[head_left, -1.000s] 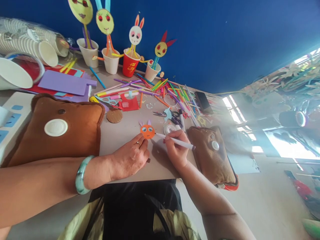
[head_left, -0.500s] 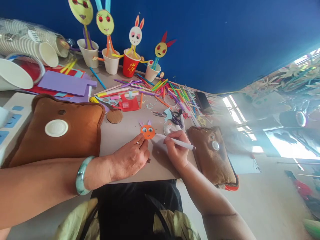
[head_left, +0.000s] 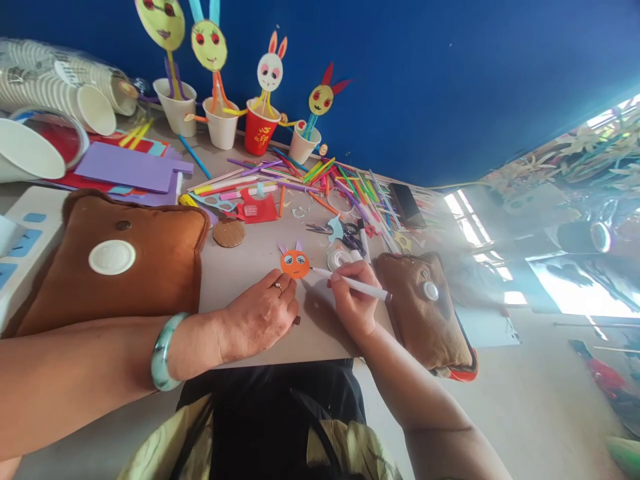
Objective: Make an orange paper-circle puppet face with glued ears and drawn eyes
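An orange round paper face (head_left: 295, 264) with drawn eyes, a mouth and purple ears lies on the table in the middle. The fingers of my left hand (head_left: 263, 310) are pressed together on its lower left edge. A small dark brown piece (head_left: 297, 321), perhaps a marker cap, pokes out from under that hand. My right hand (head_left: 355, 293) grips a white marker (head_left: 367, 288) with a brown end, its tip beside the face's right edge. Whether the tip touches the paper I cannot tell. A roll of clear tape (head_left: 340, 259) and scissors (head_left: 354, 241) lie just beyond my right hand.
Brown plush warmers stand left (head_left: 155, 280) and right (head_left: 425, 327) of my hands. Coloured sticks (head_left: 320, 177) are scattered behind. Paper cups with puppet faces, including a red cup (head_left: 261, 130), line the blue wall (head_left: 425, 80). A cardboard disc (head_left: 229, 233) and purple paper (head_left: 127, 167) lie left.
Both hands, the paper face and the marker keep nearly the same places. The view has shifted very slightly.
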The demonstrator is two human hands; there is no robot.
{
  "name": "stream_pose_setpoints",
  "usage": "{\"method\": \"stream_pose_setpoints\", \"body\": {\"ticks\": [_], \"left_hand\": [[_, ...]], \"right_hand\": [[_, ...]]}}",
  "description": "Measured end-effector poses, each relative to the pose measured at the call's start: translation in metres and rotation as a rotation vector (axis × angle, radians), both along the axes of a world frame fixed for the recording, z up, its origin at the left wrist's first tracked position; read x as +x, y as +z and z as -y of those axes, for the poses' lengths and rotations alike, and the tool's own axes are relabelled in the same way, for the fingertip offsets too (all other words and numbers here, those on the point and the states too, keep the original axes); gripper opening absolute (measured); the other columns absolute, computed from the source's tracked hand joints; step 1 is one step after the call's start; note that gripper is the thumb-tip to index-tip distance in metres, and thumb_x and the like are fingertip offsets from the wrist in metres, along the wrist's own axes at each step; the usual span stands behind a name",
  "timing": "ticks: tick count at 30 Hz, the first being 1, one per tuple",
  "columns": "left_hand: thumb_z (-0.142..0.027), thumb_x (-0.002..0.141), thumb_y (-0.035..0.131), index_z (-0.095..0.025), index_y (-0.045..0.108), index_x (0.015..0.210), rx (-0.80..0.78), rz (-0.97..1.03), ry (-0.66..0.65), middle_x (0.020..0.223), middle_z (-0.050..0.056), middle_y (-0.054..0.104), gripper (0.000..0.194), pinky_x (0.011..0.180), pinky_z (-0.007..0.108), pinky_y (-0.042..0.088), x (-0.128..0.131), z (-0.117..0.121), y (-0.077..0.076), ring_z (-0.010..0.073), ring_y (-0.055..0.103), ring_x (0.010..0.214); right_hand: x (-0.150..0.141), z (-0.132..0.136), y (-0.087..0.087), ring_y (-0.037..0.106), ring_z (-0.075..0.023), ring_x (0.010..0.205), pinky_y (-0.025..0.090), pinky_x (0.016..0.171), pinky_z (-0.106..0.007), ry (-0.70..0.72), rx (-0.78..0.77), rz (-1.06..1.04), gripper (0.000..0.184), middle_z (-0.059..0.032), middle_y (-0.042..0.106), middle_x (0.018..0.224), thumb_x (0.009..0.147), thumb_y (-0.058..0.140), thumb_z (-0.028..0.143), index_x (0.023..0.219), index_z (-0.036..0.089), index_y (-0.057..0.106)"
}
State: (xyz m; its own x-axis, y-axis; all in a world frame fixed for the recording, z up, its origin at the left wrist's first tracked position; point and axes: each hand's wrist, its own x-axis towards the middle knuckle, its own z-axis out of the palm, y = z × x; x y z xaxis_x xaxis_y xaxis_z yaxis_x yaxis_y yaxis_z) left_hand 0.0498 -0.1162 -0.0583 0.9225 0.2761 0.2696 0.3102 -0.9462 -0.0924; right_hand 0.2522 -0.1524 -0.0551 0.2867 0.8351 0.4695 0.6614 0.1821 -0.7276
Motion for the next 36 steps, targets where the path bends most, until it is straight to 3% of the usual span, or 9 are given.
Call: {"method": "stream_pose_setpoints", "body": {"ticks": [7, 19, 25, 36], "left_hand": [[-0.031, 0.095, 0.055, -0.013, 0.068, 0.087, -0.115, 0.002, 0.016, 0.109, 0.018, 0.067, 0.024, 0.077, 0.038, 0.041, -0.001, 0.001, -0.006, 0.025, 0.058, 0.091], [-0.023, 0.09, 0.057, -0.013, 0.066, 0.084, -0.066, 0.017, 0.033, 0.116, 0.02, 0.067, 0.014, 0.062, 0.036, 0.043, -0.002, 0.006, -0.007, 0.0216, 0.064, 0.072], [-0.023, 0.091, 0.054, -0.013, 0.066, 0.093, -0.096, -0.1, 0.021, 0.125, 0.023, 0.063, 0.016, 0.058, 0.035, 0.046, -0.003, 0.006, -0.002, 0.018, 0.065, 0.061], [-0.024, 0.095, 0.049, -0.012, 0.067, 0.106, -0.153, -0.186, 0.032, 0.138, 0.026, 0.056, 0.024, 0.056, 0.032, 0.05, -0.002, 0.007, 0.003, 0.0175, 0.068, 0.062]], "right_hand": [[-0.001, 0.0, 0.001, 0.053, -0.0136, 0.051, 0.043, 0.052, -0.029, -0.01, -0.005, -0.008, 0.014, 0.0055, 0.057, 0.056, 0.077, 0.06, 0.022, 0.067, 0.024, 0.05], [-0.002, 0.0, 0.004, 0.051, -0.0136, 0.05, 0.041, 0.051, -0.029, -0.002, 0.006, 0.039, 0.012, 0.0051, 0.057, 0.055, 0.077, 0.058, 0.019, 0.068, 0.024, 0.052], [0.0, -0.001, 0.0, 0.053, -0.0138, 0.051, 0.042, 0.052, -0.028, 0.02, 0.007, 0.026, 0.011, 0.0046, 0.058, 0.057, 0.077, 0.059, 0.018, 0.069, 0.024, 0.054], [0.0, -0.001, 0.001, 0.053, -0.0129, 0.052, 0.042, 0.051, -0.027, 0.035, -0.021, 0.029, 0.011, 0.004, 0.059, 0.059, 0.078, 0.058, 0.019, 0.069, 0.023, 0.055]]}}
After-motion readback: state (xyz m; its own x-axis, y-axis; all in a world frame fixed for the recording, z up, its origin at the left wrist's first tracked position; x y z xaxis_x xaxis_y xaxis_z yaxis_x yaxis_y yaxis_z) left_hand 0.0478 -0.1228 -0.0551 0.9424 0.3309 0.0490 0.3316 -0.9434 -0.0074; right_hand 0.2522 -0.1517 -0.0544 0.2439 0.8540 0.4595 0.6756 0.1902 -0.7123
